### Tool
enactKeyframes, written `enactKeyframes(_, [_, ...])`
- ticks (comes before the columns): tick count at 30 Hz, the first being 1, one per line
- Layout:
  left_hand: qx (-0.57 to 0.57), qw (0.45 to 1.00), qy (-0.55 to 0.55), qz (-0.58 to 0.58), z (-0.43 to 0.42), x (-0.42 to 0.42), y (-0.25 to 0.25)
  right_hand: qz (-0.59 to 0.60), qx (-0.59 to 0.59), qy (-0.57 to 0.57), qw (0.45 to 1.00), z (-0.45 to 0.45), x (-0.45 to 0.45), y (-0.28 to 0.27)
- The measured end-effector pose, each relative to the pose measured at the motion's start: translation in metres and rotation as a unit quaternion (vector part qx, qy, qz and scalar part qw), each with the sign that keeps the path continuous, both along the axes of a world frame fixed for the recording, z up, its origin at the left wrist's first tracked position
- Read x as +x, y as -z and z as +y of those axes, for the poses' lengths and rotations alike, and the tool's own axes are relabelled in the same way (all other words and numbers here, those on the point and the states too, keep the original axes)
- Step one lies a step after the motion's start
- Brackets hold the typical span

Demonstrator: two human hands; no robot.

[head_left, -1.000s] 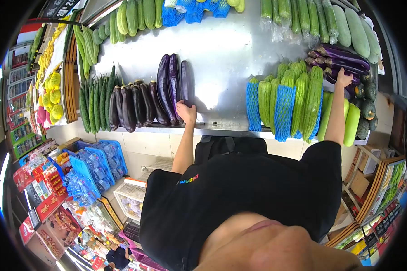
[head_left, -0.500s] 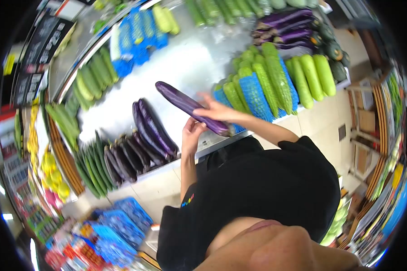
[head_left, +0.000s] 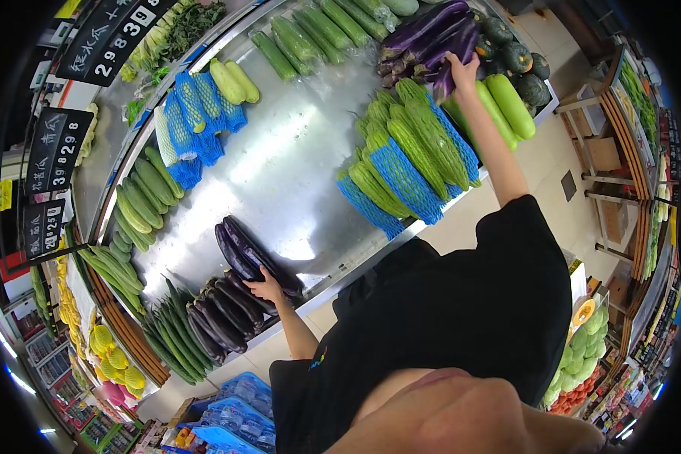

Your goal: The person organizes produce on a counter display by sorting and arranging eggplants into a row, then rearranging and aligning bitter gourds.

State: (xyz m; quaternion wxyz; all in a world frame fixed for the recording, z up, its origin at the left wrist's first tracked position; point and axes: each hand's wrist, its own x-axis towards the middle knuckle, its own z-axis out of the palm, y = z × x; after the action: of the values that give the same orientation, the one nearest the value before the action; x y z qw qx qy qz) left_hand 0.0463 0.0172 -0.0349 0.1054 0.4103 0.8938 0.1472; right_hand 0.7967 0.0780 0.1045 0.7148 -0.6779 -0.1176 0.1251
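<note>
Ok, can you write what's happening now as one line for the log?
left hand: touching long dark eggplants | right hand: touching purple eggplant pile | bitter melons: beside that pile

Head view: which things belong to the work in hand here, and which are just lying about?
In hand:
- left hand, at the long eggplants
- right hand, on the purple eggplant pile

Lying about:
- bitter melons
- dark green cucumbers
- pale green gourds
- dark pumpkins
- price signs

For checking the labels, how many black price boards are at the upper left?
3: the top board beside leafy greens, the middle board below it, and the bottom board lowest. Others may be hidden.
</note>
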Motion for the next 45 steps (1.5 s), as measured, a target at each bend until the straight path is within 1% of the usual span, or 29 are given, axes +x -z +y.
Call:
enactKeyframes(2, [0.025,0.999,0.002,0.026,-0.005,-0.005,0.011,-0.096,-0.139,0.086,0.982,0.016,0.048,0.028])
enactKeyframes(3, [0.021,0.999,-0.007,0.035,-0.004,-0.01,0.013,-0.072,-0.191,0.097,0.974,0.019,0.054,0.023])
enactKeyframes(7, [-0.078,0.995,-0.038,-0.042,0.005,-0.028,0.002,-0.259,-0.236,0.053,0.935,0.042,0.08,0.066])
enactKeyframes(10, [-0.075,0.988,-0.034,-0.133,0.008,-0.04,0.004,-0.267,-0.286,0.014,0.92,0.048,0.063,0.081])
enactKeyframes(11, [-0.051,0.974,-0.045,-0.215,0.011,-0.044,0.008,-0.271,-0.296,-0.006,0.916,0.045,0.06,0.078])
enactKeyframes(14, [-0.081,0.943,-0.019,-0.323,0.018,-0.058,0.019,-0.245,-0.263,-0.026,0.933,0.038,0.064,0.078])
enactKeyframes(15, [-0.08,0.954,-0.019,-0.289,0.02,-0.059,0.024,-0.251,-0.247,-0.043,0.935,0.036,0.07,0.078])
enactKeyframes(18, [-0.081,0.937,0.028,-0.34,0.024,-0.049,0.008,-0.177,-0.226,-0.015,0.958,0.033,0.058,0.057])
enactKeyframes(19, [-0.035,0.927,0.019,-0.374,0.019,-0.045,0.005,-0.178,-0.232,-0.007,0.956,0.03,0.05,0.051])
enactKeyframes(21, [0.019,0.939,-0.035,-0.342,0.01,-0.043,0.001,-0.178,-0.24,0.014,0.954,0.025,0.03,0.04])
enactKeyframes(22, [0.046,0.943,-0.061,-0.325,0.009,-0.047,0.001,-0.248,-0.22,-0.02,0.943,0.019,0.014,0.031])
enactKeyframes(23, [0.054,0.961,-0.013,-0.27,0.008,-0.065,0.016,-0.317,-0.199,-0.055,0.925,0.012,-0.006,0.016])
enactKeyframes(24, [0.064,0.96,-0.003,-0.273,0.006,-0.062,0.002,-0.384,-0.178,-0.093,0.901,0.004,-0.032,-0.002])
enactKeyframes(26, [0.08,0.957,0.016,-0.28,0.003,-0.029,-0.065,-0.247,-0.113,-0.265,0.925,-0.014,-0.118,-0.058])
enactKeyframes(27, [0.107,0.955,0.032,-0.273,0.005,-0.011,-0.092,-0.304,-0.091,-0.325,0.891,-0.025,-0.164,-0.082])
enactKeyframes(28, [0.087,0.958,0.068,-0.266,0.008,0.007,-0.125,-0.246,-0.108,-0.419,0.868,-0.037,-0.203,-0.091])
enactKeyframes(30, [0.143,0.924,0.11,-0.336,0.012,0.043,-0.152,-0.176,-0.086,-0.556,0.808,-0.056,-0.284,-0.095])
enactKeyframes(32, [0.149,0.942,0.139,-0.267,0.021,0.092,-0.186,-0.054,-0.088,-0.667,0.738,-0.066,-0.347,-0.082])
enactKeyframes(34, [0.196,0.904,0.169,-0.339,0.023,0.13,-0.202,0.082,-0.08,-0.656,0.746,-0.065,-0.394,-0.053])
enactKeyframes(35, [0.216,0.873,0.193,-0.392,0.024,0.137,-0.182,0.172,-0.094,-0.633,0.749,-0.062,-0.412,-0.042])
enactKeyframes(36, [0.192,0.884,0.198,-0.378,0.018,0.163,-0.203,0.262,-0.113,-0.608,0.741,-0.059,-0.429,-0.036])
enactKeyframes(37, [0.17,0.871,0.211,-0.41,0.007,0.186,-0.232,0.336,-0.044,-0.593,0.731,-0.053,-0.431,-0.039])
enactKeyframes(38, [0.171,0.881,0.286,-0.336,-0.001,0.197,-0.231,0.262,-0.08,-0.566,0.778,-0.046,-0.432,-0.039])
enactKeyframes(39, [0.21,0.844,0.326,-0.371,-0.008,0.208,-0.223,0.259,-0.084,-0.497,0.824,-0.044,-0.432,-0.045])
enactKeyframes(40, [0.247,0.8,0.368,-0.404,-0.014,0.21,-0.217,0.232,-0.079,-0.509,0.825,-0.043,-0.414,-0.043])
enactKeyframes(42, [0.215,0.814,0.407,-0.355,-0.017,0.202,-0.225,0.273,-0.032,-0.399,0.875,-0.047,-0.396,-0.077])
enactKeyframes(43, [0.235,0.828,0.409,-0.303,-0.013,0.191,-0.219,0.243,-0.053,-0.409,0.878,-0.05,-0.374,-0.08])
enactKeyframes(44, [0.26,0.841,0.394,-0.264,-0.006,0.176,-0.211,0.217,-0.029,-0.386,0.896,-0.052,-0.357,-0.087])
enactKeyframes(45, [0.231,0.887,0.334,-0.222,0.0,0.156,-0.197,0.214,-0.016,-0.375,0.902,-0.056,-0.337,-0.095])
